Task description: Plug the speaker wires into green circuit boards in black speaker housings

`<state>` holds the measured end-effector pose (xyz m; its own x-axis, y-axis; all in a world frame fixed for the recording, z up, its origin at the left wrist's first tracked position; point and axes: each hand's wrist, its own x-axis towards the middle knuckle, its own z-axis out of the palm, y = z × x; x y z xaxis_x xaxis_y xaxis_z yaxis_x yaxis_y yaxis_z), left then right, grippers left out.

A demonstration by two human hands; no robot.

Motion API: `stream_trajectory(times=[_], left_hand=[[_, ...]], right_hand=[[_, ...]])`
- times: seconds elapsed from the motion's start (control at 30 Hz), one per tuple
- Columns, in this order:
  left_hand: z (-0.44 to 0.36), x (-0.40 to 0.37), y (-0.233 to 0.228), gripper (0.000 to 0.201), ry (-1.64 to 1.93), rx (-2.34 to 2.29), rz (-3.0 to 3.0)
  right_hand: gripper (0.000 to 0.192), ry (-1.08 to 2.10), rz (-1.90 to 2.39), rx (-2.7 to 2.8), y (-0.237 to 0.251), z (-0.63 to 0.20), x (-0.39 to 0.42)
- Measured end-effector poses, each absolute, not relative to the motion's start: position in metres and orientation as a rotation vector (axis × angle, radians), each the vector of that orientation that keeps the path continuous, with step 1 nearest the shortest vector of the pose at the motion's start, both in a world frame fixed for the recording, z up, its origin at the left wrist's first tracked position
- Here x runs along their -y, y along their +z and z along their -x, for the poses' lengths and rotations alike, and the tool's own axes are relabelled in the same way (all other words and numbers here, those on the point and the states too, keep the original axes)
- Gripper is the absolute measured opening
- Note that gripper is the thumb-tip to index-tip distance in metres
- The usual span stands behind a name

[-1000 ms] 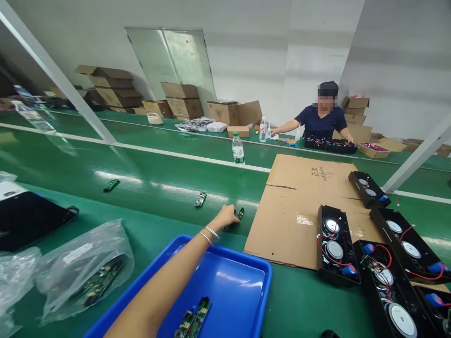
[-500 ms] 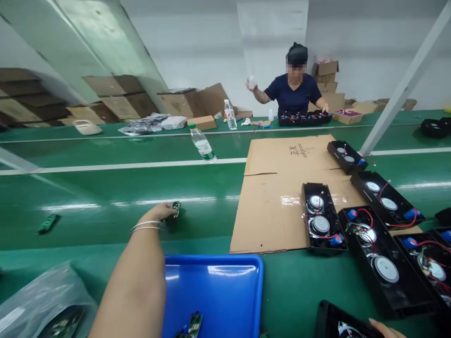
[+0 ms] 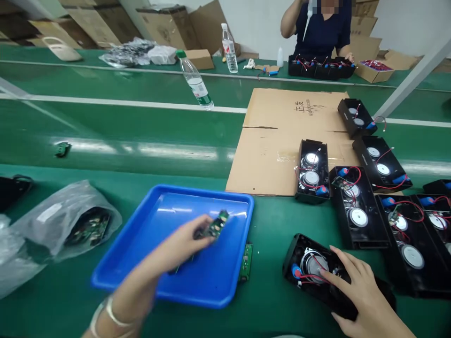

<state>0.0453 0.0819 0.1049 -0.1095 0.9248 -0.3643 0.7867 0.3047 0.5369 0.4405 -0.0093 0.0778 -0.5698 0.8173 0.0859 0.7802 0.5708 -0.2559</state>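
My left hand [image 3: 195,234] is closed around a small green circuit board [image 3: 219,224], held above the blue tray [image 3: 120,239]. Part of another board in the tray shows behind my wrist. On the right, my right hand [image 3: 362,286] grips a black speaker box [image 3: 299,249] across its width, thumb on the near side and fingers over the top. Inside that box are a round speaker, a blue battery and red wires; my hand hides its right part. A green circuit board [image 3: 247,263] lies against the tray's right edge.
More open speaker boxes [image 3: 359,206] stand at the right, some on a cardboard sheet [image 3: 264,155]. A plastic bag of boards [image 3: 88,225] lies left of the tray. A bottle [image 3: 197,84] stands beyond. Across the bench sits a co-worker [image 3: 322,33] with a white tool.
My left hand has brought the circuit board from the far bench back over the tray. The view has tilted down, and my right hand now shows fully on the speaker box.
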Motion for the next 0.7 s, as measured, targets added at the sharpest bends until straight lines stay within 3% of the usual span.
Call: stream_trajectory(times=[0.13, 0.23, 0.37, 0.43, 0.7], left_hand=[[-0.070, -0.030, 0.063, 0.037, 0.321, -2.082, -1.541], [-0.075, -0.016, 0.052, 0.057, 0.401, -2.318, -1.563], [-0.098, -0.009, 0.059, 0.032, 0.372, -2.240, -1.820], [-0.117, -0.008, 0.065, 0.022, 0.260, -2.068, -1.993], [-0.161, -0.027, 0.085, 0.021, -0.225, -1.879, -2.192]], right_hand=[[0.065, 0.468, 1.312, 2.710, 0.083, -0.445, 0.012], [0.050, 0.453, 1.305, 2.713, 0.084, -0.448, 0.014], [0.021, 0.377, 1.286, 2.583, 0.081, -0.447, 0.018], [0.022, 0.356, 1.264, 2.520, 0.079, -0.445, 0.022], [0.019, 0.258, 1.176, 2.460, 0.070, -0.440, 0.029]])
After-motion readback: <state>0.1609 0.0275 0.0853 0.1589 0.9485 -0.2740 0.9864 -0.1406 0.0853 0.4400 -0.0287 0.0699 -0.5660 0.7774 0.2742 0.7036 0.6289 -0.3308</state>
